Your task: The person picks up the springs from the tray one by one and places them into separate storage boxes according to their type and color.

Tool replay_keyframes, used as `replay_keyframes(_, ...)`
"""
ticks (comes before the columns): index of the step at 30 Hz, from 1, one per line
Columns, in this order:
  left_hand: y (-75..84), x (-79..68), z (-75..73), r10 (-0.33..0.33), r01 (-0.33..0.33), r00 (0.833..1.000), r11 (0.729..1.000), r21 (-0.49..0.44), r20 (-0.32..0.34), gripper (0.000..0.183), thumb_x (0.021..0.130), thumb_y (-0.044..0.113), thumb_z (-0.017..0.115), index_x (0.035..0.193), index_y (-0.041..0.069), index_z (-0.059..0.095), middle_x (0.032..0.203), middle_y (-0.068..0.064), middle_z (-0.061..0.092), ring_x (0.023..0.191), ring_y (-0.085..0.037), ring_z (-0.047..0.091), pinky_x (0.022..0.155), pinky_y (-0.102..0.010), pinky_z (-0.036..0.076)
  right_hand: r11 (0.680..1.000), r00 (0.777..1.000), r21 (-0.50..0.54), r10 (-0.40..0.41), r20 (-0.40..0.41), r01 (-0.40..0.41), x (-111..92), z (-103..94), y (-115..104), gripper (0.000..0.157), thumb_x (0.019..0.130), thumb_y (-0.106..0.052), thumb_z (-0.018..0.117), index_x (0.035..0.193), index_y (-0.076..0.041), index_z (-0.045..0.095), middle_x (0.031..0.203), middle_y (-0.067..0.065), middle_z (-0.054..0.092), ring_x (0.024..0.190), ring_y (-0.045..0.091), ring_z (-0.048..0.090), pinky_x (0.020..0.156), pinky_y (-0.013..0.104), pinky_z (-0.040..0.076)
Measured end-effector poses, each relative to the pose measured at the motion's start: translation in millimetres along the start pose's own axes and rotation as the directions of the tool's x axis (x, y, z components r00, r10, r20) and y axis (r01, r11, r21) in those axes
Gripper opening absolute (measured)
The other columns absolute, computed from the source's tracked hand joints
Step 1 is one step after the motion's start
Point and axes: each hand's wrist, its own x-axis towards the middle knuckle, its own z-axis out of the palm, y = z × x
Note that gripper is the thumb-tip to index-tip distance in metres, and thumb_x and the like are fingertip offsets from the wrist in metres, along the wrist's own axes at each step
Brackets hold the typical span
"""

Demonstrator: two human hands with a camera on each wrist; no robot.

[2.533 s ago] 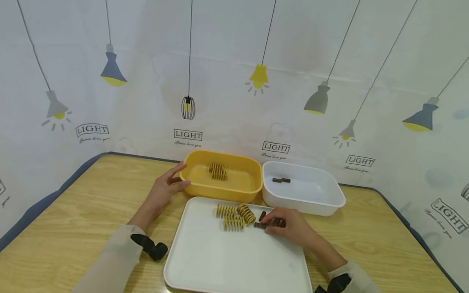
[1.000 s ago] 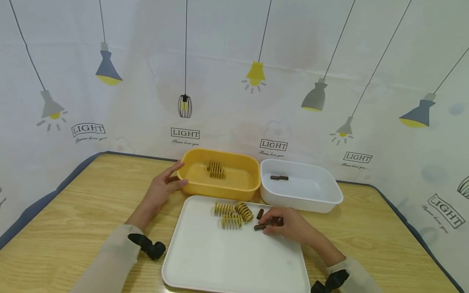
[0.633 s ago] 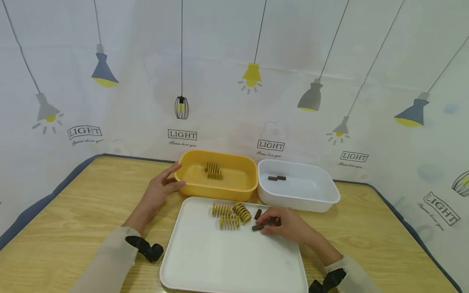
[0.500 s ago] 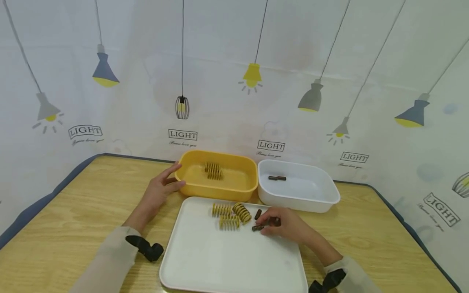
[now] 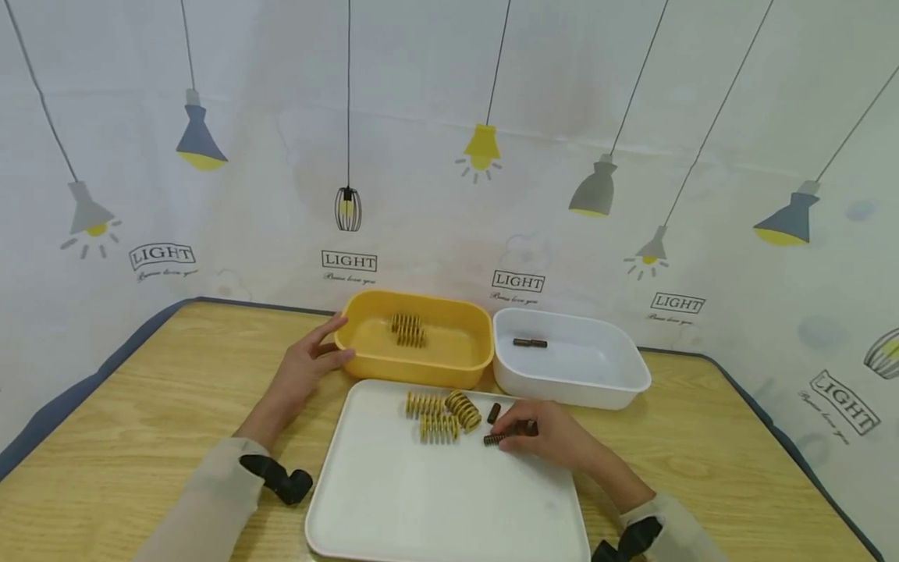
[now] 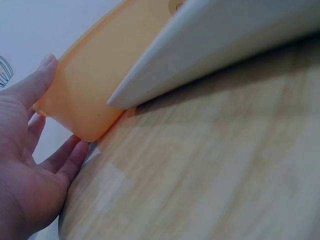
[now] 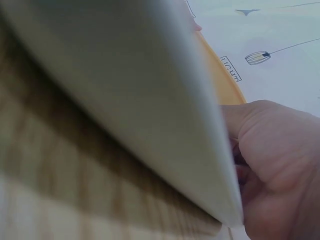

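Head view, left hand [image 5: 305, 368] touching the yellow bin [image 5: 414, 371] as before, right hand [image 5: 551, 434] above the white tray [image 5: 442, 499] pinching a dark spring [image 5: 491, 440], slightly farther than earlier from the brown spring [image 5: 495, 413] ahead of that hand, left wrist view, fingers spread, right wrist view, fingertips hidden

Dark spring [image 5: 492, 439], apparently on tray [image 5: 442, 499]

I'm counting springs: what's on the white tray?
The tray holds three gold springs and two small dark springs, one at the right hand. The hand covers part of the tray; something dark shows behind its fingers, too hidden to identify.
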Motion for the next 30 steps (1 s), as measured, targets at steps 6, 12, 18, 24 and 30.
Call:
replay_keyframes(6, 0.2, 0.4, -0.9, 0.010, -0.010, 1.000, 1.000, -0.001, 0.006, 0.069, 0.089, 0.026, 0.070, 0.148, 0.012, 0.037, 0.156, 0.007, 0.023, 0.124, -0.031, 0.045, 0.086, -0.015, 0.042, 1.000, 1.000, -0.004, 0.001, 0.008, -0.001, 0.1, -6.1, -3.6, 0.014, 0.085, -0.027, 0.074, 0.099, -0.028, 0.073, 0.091, -0.014, 0.067, 0.077, 0.009, 0.056, 0.066, 0.026, 0.047)
replay_keyframes(12, 1.6, -0.8, -0.5, 0.003, -0.003, 1.000, 1.000, -0.005, 0.000, 0.069, 0.089, 0.024, 0.070, 0.148, 0.012, 0.038, 0.156, 0.007, 0.024, 0.125, -0.033, 0.045, 0.085, -0.014, 0.042, 0.999, 0.999, 0.030, -0.033, -0.010, 0.033, -1.9, -15.9, -11.0, 0.013, 0.088, -0.024, 0.071, 0.101, -0.023, 0.073, 0.093, -0.010, 0.068, 0.073, 0.011, 0.056, 0.061, 0.026, 0.048)
replay_keyframes(18, 2.7, -1.5, 0.0, 0.006, -0.006, 1.000, 1.000, -0.002, 0.004, 0.069, 0.089, 0.025, 0.070, 0.148, 0.012, 0.037, 0.156, 0.007, 0.024, 0.123, -0.031, 0.046, 0.085, -0.014, 0.042, 0.998, 0.997, 0.062, 0.000, -0.071, 0.005, -5.6, -36.5, -22.4, 0.015, 0.088, -0.023, 0.070, 0.103, -0.019, 0.072, 0.093, -0.006, 0.067, 0.080, 0.015, 0.058, 0.066, 0.027, 0.050)
replay_keyframes(24, 1.9, -0.9, -1.0, 0.014, -0.014, 1.000, 1.000, 0.002, 0.003, 0.068, 0.090, 0.025, 0.069, 0.148, 0.012, 0.037, 0.157, 0.005, 0.022, 0.123, -0.032, 0.045, 0.085, -0.014, 0.043, 0.998, 0.992, 0.070, 0.010, -0.123, -0.001, -6.2, -55.9, -23.5, 0.014, 0.089, -0.019, 0.070, 0.102, -0.017, 0.071, 0.096, -0.003, 0.068, 0.083, 0.019, 0.059, 0.069, 0.029, 0.053)
replay_keyframes(30, -0.2, -1.1, 0.1, 0.012, -0.012, 1.000, 1.000, -0.008, 0.007, 0.069, 0.089, 0.024, 0.070, 0.148, 0.012, 0.037, 0.156, 0.006, 0.023, 0.123, -0.033, 0.044, 0.084, -0.014, 0.043, 0.998, 0.986, 0.046, 0.040, -0.160, -0.033, -4.9, -67.0, -17.6, 0.013, 0.089, -0.020, 0.070, 0.102, -0.021, 0.071, 0.097, -0.006, 0.068, 0.085, 0.018, 0.060, 0.071, 0.030, 0.053)
